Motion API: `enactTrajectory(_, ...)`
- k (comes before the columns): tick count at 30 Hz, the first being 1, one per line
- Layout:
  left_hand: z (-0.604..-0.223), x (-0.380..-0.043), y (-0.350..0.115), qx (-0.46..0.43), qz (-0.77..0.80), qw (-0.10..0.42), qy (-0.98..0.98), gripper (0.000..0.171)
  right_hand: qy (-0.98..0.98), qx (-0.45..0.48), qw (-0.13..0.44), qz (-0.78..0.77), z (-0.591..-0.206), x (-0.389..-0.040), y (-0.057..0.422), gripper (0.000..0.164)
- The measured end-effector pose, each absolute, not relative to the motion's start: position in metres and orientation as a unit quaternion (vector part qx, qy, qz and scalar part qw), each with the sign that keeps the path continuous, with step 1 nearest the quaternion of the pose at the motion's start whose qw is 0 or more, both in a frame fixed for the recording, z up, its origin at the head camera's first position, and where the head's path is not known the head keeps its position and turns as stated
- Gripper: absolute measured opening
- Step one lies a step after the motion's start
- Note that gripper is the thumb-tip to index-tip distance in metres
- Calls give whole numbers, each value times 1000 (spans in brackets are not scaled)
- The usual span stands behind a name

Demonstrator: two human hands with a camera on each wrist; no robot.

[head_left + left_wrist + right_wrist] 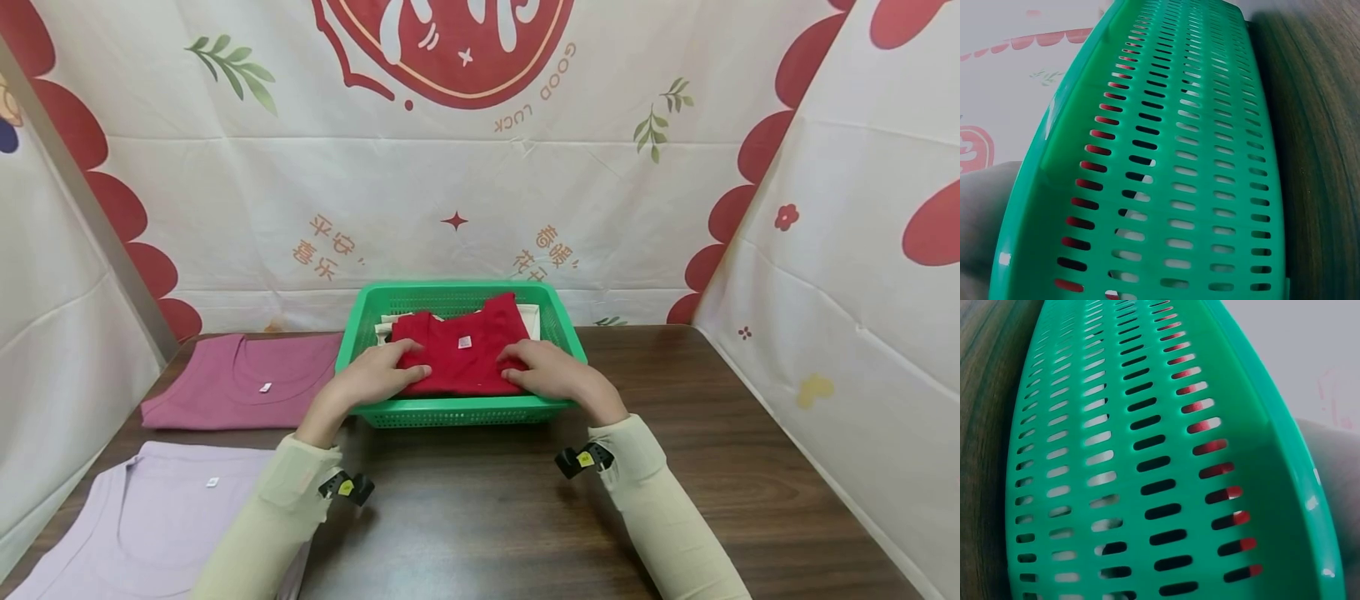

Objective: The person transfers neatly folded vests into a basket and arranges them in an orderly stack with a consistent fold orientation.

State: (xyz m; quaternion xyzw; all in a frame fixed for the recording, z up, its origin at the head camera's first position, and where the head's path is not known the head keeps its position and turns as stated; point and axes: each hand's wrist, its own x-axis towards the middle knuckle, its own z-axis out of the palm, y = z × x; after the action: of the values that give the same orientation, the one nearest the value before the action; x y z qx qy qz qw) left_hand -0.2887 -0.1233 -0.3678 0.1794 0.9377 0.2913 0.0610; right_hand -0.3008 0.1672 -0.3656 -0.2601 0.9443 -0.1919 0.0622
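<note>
A folded red tank top (468, 354) with a small white label lies in the green plastic basket (453, 408). Pale and dark folded cloth (530, 319) peeks out beneath it. My left hand (377, 372) reaches over the front left rim, its fingers and thumb resting on the left part of the top. Over the front right rim comes my right hand (551, 371), fingertips touching the right part. In both wrist views the slotted basket wall (1204, 150) fills most of the picture, with red and white cloth showing through the slots.
Left of the basket lies a folded mauve top (258, 400). A pale lilac top (172, 508) lies nearer on the left, partly under my left sleeve. The brown wooden table (465, 517) meets a printed cloth backdrop (450, 183) behind and at the sides.
</note>
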Motion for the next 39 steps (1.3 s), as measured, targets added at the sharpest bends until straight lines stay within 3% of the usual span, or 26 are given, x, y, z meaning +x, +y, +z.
enactTrajectory(14, -357, -283, -128, 188, 348, -72, 916, 40, 927, -290, -20, -237, -353, -293, 159, 31)
enactTrajectory(30, -336, -250, -131, 197, 347, -93, 912, 43, 854, -405, -38, -324, -331, -249, 120, 28)
enactTrajectory(39, -341, -236, -156, 203, 346, -84, 912, 41, 821, -457, 32, -342, -334, -224, 94, 29)
